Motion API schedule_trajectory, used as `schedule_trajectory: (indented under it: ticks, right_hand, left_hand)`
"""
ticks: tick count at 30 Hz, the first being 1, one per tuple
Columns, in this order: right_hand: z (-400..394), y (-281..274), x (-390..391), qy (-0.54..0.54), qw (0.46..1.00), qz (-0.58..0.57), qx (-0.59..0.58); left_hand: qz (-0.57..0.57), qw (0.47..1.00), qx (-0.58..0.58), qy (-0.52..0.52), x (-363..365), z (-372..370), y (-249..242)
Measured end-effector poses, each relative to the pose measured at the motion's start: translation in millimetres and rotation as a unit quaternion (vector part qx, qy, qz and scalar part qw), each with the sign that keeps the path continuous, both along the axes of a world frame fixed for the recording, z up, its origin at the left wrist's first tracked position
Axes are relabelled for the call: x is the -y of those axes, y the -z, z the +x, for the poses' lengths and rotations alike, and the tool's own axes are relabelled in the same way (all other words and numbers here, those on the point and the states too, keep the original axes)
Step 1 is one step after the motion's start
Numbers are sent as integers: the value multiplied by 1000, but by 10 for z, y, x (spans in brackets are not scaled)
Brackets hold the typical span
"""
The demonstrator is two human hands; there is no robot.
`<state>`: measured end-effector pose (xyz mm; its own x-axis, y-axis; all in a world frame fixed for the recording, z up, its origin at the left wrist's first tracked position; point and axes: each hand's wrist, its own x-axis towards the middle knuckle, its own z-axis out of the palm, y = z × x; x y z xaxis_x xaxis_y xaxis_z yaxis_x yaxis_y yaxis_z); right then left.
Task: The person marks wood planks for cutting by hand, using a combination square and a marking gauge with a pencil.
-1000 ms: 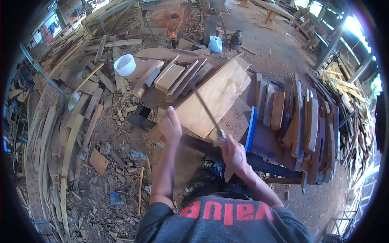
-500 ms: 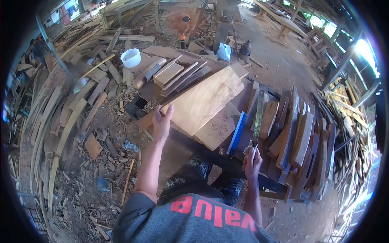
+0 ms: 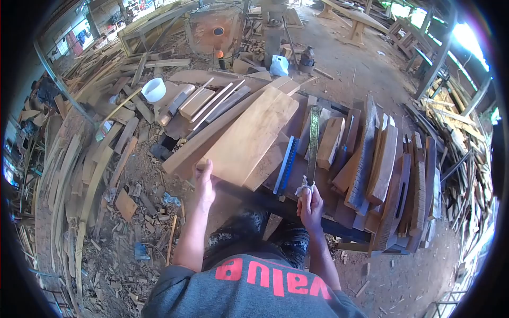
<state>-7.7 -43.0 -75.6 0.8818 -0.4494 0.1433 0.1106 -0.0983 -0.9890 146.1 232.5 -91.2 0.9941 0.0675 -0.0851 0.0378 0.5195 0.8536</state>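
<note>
My left hand [image 3: 205, 183] grips the near left corner of a wide pale wooden board [image 3: 252, 139], thumb on top and fingers partly hidden at the edge. My right hand [image 3: 309, 204] is closed around the pale, rag-wrapped handle of a long flat metal file [image 3: 313, 143], its blade pointing away from me. Between the board and the file lies a blue strip [image 3: 286, 164] with a toothed-looking edge. Beneath the wide board, a longer plank [image 3: 183, 159] shows on the left and a shorter brown board [image 3: 265, 168] on the right.
Several cut wooden pieces [image 3: 383, 167] lie side by side on the right of the dark bench. Narrow blocks [image 3: 197, 103] sit at its far left. A white tub [image 3: 154, 90], a pale plastic bag [image 3: 279, 65] and a dark bottle [image 3: 307, 57] stand beyond. Scrap wood [image 3: 74, 175] covers the floor at left.
The view has shifted, moving the scene left. The wide board has moved relative to the longer plank, which now shows more along its left side. Both hands keep their holds.
</note>
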Motion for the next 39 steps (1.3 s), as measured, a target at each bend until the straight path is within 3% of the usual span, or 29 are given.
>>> schedule_trajectory:
  ticks: [13,19,20,21,22,23,25,27,29,33,34,35,37,39]
  right_hand:
    - [16,11,5,-3,999,29,34]
    - [19,-45,-11,4,999,24,31]
    - [16,-54,-9,11,999,24,32]
    - [16,-68,-11,17,999,24,33]
    - [15,-101,-20,19,999,15,40]
    - [21,-84,-19,12,999,13,38]
    - [56,-3,8,14,997,41,63]
    - [65,15,9,11,997,26,66]
    - [67,9,14,27,998,41,50]
    - [63,23,59,7,998,52,46]
    - [62,32,65,4,998,46,48]
    - [64,46,66,4,998,43,54]
    - [70,37,67,5,997,36,63]
    - [50,20,45,11,997,47,55]
  left_hand:
    - [19,991,-24,132,-465,16,-14]
    - [73,991,-67,94,-451,-96,107]
    - [154,986,-61,34,-481,-92,294]
    - [234,970,-56,-26,-525,-121,411]
    - [351,932,31,-85,-323,-418,100]
    - [497,841,121,-176,-260,-551,43]
    - [512,796,258,-194,-43,-851,-284]
    - [530,759,362,-106,159,-1003,-481]
    - [462,789,404,14,500,-1004,-481]
    - [506,749,423,63,1247,-869,-446]
    - [551,705,446,30,1385,-790,-376]
    - [548,707,446,24,1474,-732,-292]
    - [645,649,402,27,1610,-659,-173]
    - [650,636,415,20,1649,-585,-106]
